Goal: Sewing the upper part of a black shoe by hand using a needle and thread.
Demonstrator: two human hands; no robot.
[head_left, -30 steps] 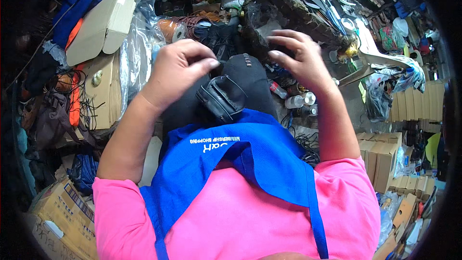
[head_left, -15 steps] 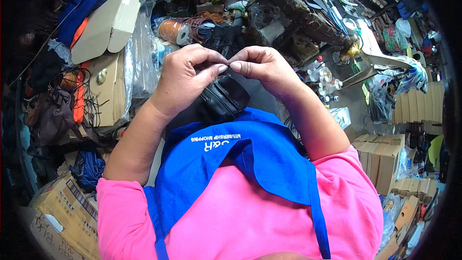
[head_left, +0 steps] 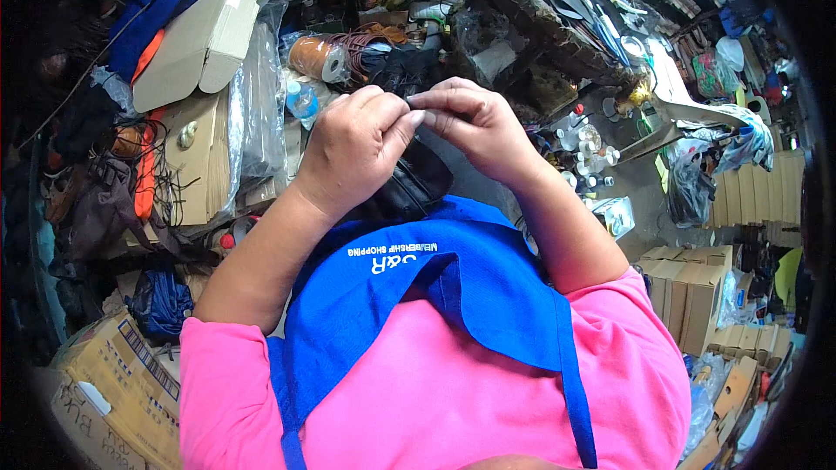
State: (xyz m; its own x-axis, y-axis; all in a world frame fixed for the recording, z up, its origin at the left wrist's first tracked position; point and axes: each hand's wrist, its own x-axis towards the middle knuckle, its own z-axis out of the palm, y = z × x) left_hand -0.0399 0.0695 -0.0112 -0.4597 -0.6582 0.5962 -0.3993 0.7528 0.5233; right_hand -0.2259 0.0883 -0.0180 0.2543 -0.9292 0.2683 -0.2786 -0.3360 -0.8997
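My left hand [head_left: 359, 141] and my right hand [head_left: 475, 124] meet fingertip to fingertip in front of me. Both are closed in a pinch, thumbs against forefingers. Whatever lies between the fingertips is too small to make out. Just below them, a black leather piece [head_left: 416, 181], glossy and seamed, rests on my lap at the top of the blue apron [head_left: 418, 270]. My left hand covers part of it.
An orange spool [head_left: 317, 59] and a plastic bottle [head_left: 302, 99] stand beyond my left hand. Flat cardboard [head_left: 196, 165] leans at the left. Several small bottles [head_left: 592, 152] stand to the right, with stacked cardboard boxes [head_left: 688, 292] nearer. A rough dark block [head_left: 549, 22] lies far right of centre.
My left hand has shifted slightly right and rolled over, its back now more toward me, its fingers tucked closer. My right hand's fingers have closed further. The plastic bottle behind shows more.
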